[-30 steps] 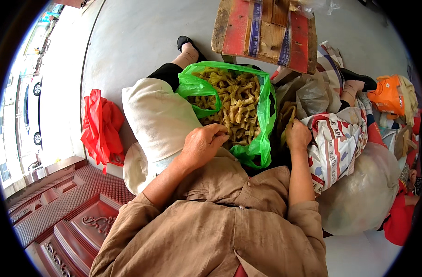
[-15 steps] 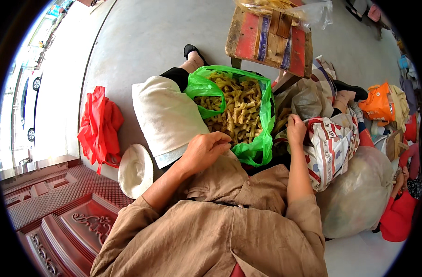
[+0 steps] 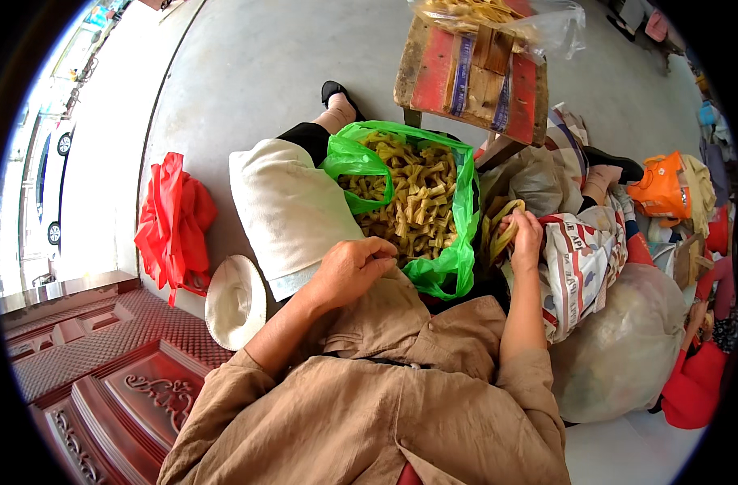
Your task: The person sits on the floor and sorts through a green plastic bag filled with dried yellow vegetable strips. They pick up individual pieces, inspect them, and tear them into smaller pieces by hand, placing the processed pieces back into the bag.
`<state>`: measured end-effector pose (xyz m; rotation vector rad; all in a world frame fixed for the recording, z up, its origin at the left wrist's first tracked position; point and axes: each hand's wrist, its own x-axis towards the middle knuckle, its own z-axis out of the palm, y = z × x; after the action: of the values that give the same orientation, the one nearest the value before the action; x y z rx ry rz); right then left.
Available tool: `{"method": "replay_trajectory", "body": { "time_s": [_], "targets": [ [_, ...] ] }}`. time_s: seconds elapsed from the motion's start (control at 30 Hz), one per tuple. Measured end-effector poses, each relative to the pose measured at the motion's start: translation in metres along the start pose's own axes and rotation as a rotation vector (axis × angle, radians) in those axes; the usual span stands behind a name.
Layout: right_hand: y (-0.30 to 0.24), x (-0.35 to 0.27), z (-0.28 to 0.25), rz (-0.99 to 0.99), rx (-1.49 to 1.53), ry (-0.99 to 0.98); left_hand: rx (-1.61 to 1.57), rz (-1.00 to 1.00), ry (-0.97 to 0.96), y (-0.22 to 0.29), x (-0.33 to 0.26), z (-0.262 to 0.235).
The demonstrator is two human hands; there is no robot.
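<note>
While the left hand (image 3: 349, 271) curls shut by the green bag (image 3: 458, 242), the right hand (image 3: 524, 237) at three o'clock grips yellow strips (image 3: 500, 230) over the grey floor (image 3: 256, 73).

The green plastic bag (image 3: 434, 210) stands open between the person's knees, filled with tan knotted strips (image 3: 409, 202). The patterned sack (image 3: 583, 259), white with red and dark print, lies just right of it. A large translucent grey bag (image 3: 619, 347) lies below that sack, against the person's right side. A red plastic bag (image 3: 171, 222) lies crumpled on the floor at the left. An orange bag (image 3: 660, 186) sits at the right edge. A clear plastic bag (image 3: 539, 24) of tan pieces rests on the wooden stool (image 3: 474, 81), which carries blue-and-white tape strips.
</note>
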<state>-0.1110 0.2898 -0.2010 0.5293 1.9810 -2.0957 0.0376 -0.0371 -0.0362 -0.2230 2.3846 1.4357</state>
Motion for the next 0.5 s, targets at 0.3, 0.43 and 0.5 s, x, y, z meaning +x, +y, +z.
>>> {"method": "replay_trajectory", "body": {
  "time_s": [0.3, 0.43, 0.5],
  "targets": [
    [-0.242, -0.121, 0.040, -0.444, 0.194, -0.631, -0.306, 0.115, -0.066, 0.053, 0.022, -0.015],
    [-0.292, -0.151, 0.047, -0.667, 0.053, -0.991, -0.354, 0.494, 0.074, 0.102, 0.023, -0.023],
    [-0.318, -0.159, 0.070, -0.605, 0.231, -1.178, -0.386, 0.630, 0.073, 0.119, 0.024, -0.017]
  ]
}}
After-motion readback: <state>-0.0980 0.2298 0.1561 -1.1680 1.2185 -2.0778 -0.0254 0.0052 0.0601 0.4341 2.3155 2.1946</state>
